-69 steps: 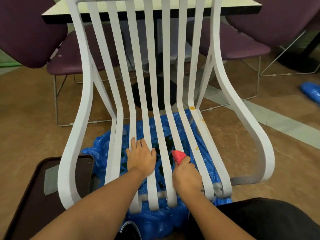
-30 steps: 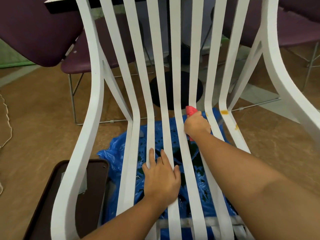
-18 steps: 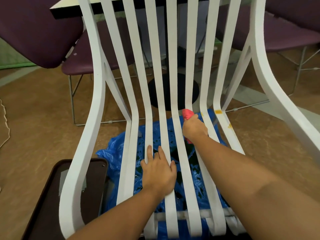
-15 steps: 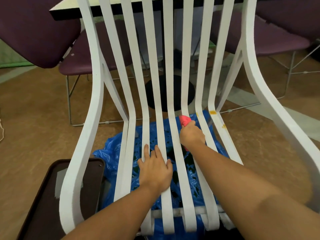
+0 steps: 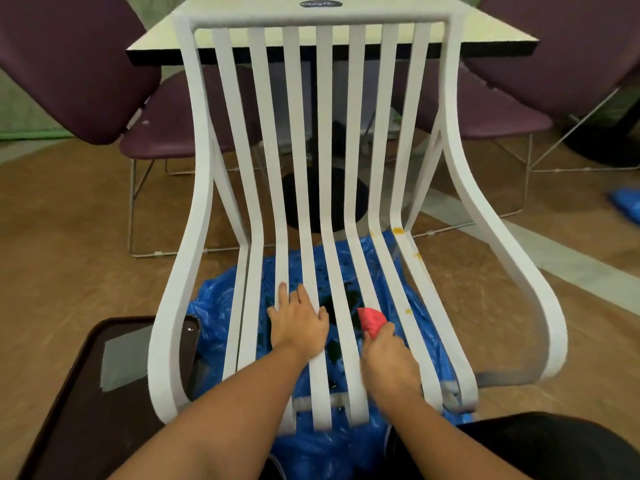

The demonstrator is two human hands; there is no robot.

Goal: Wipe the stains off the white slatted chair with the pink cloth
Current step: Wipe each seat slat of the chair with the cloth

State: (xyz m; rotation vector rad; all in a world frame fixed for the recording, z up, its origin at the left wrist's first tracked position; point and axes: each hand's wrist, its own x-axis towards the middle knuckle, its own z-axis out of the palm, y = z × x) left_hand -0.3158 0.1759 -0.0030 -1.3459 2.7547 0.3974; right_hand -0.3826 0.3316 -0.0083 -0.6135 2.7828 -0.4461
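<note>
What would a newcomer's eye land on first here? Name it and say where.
The white slatted chair fills the centre, with both hands on its seat slats: the left hand pressed flat, the right hand gripping the pink cloth. Orange stains mark the right-hand slats, and crumpled blue plastic lies underneath.

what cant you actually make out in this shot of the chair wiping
All in the head view:
- Pink cloth: mostly bunched inside the right hand; only a corner shows.
- Slat surface under the right hand: covered, so any stain there is unseen.
- Left hand palm and the slats beneath it: hidden by the hand.
- Dark oval label on the table: text too small and blurred.
- Dark tray: cut off by the left edge.
</note>
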